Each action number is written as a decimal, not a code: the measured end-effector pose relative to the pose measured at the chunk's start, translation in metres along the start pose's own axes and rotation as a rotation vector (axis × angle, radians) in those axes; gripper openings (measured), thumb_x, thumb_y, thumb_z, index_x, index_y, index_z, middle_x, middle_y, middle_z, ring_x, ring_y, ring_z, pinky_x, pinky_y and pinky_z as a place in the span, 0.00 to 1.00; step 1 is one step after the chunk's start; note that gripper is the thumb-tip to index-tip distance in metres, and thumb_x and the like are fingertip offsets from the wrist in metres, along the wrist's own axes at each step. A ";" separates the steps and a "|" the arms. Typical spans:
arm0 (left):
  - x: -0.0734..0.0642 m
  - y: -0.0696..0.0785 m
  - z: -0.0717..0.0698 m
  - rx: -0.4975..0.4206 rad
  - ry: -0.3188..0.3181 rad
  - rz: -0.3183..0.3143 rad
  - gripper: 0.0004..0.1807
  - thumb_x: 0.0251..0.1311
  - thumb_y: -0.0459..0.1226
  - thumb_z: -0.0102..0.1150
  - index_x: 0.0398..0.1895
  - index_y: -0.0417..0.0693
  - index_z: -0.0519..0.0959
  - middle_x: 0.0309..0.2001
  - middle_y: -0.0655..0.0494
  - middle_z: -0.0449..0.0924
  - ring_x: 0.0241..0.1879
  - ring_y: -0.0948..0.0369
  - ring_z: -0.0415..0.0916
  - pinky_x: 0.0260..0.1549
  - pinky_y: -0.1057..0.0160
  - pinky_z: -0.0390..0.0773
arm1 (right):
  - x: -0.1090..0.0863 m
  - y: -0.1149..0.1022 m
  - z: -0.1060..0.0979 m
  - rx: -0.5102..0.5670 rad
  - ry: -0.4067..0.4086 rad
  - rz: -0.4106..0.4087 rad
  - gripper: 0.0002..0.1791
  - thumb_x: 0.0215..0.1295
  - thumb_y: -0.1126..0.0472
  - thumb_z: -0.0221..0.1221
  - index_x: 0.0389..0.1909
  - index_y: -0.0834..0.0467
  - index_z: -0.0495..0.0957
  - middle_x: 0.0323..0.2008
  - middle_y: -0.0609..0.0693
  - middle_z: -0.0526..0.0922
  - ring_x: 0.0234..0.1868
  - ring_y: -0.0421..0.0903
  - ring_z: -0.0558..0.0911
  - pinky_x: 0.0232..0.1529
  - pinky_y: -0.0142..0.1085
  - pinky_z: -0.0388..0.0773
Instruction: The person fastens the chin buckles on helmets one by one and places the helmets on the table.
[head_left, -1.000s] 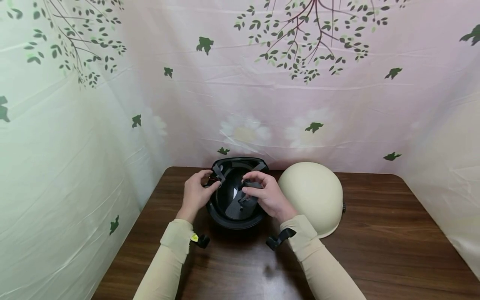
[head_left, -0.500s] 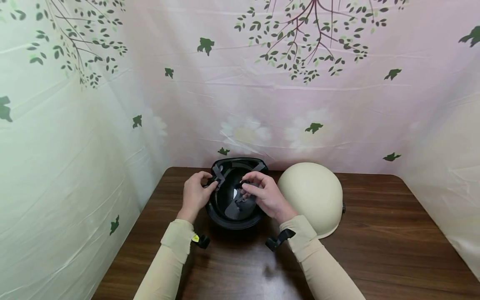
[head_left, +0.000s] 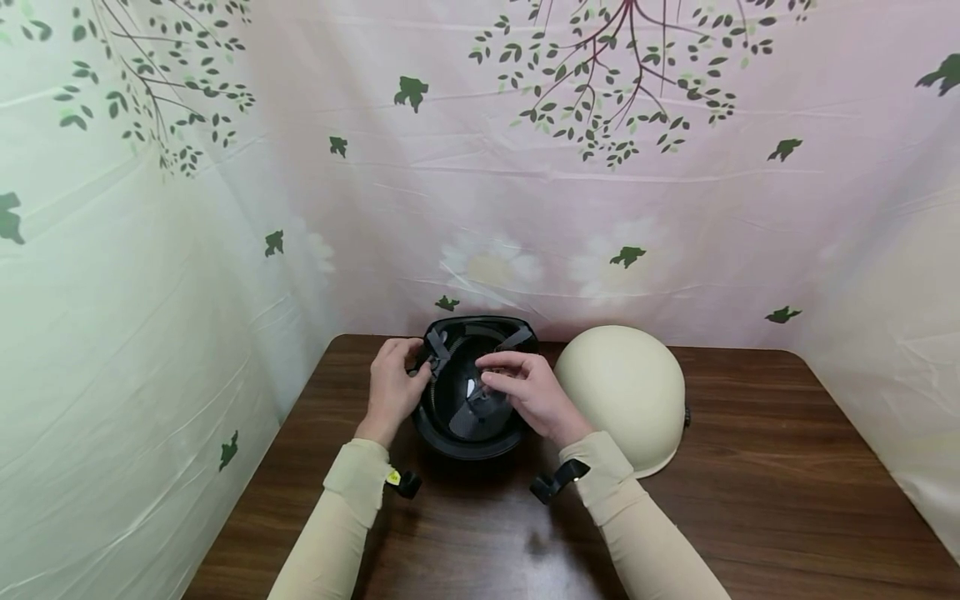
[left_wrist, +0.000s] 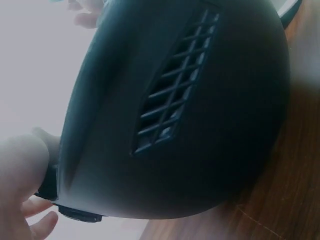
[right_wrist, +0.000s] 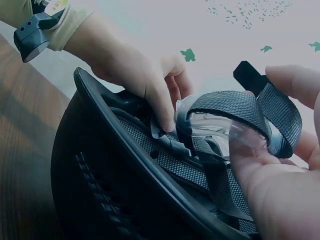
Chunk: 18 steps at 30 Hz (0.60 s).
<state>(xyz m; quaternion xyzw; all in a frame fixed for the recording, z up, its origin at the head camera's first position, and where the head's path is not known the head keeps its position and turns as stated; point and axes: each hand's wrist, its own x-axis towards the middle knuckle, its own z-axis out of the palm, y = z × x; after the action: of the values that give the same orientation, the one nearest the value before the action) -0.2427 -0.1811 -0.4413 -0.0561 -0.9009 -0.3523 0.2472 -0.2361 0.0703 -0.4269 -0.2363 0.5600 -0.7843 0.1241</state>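
A black helmet (head_left: 468, 447) lies upside down on the table, its hollow facing up. At its left rim my left hand (head_left: 395, 385) pinches a grey helmet strap (right_wrist: 172, 142) between thumb and fingers. Over the hollow, my right hand (head_left: 536, 396) holds the chin strap (right_wrist: 232, 106), which is looped and carries a clear plastic chin cup (right_wrist: 220, 127). The strap's black end piece (right_wrist: 248, 77) sticks up by the right fingers. A vent grille (left_wrist: 175, 80) shows on the shell in the left wrist view. The right palm hides part of the strap.
A beige helmet (head_left: 626, 392) stands dome up, just right of the black one. The brown wooden table (head_left: 765, 467) extends to both sides. A printed cloth (head_left: 480, 208) hangs behind its back edge.
My right fingers have shifted slightly left and straightened a little, and the chin strap in them has turned. My left fingertips have moved slightly on the rim strap. Both helmets stay in place.
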 end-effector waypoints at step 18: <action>0.002 -0.002 0.001 -0.068 0.009 0.067 0.18 0.60 0.29 0.74 0.55 0.39 0.86 0.45 0.46 0.78 0.43 0.51 0.82 0.48 0.50 0.85 | -0.001 -0.005 -0.003 -0.110 -0.048 -0.022 0.18 0.69 0.71 0.65 0.57 0.74 0.78 0.41 0.51 0.85 0.37 0.42 0.85 0.40 0.33 0.85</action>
<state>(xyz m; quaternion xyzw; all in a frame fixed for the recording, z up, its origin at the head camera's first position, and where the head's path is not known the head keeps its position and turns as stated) -0.2454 -0.1818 -0.4425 -0.0931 -0.8848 -0.3745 0.2610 -0.2362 0.0746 -0.4236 -0.2675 0.5965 -0.7478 0.1158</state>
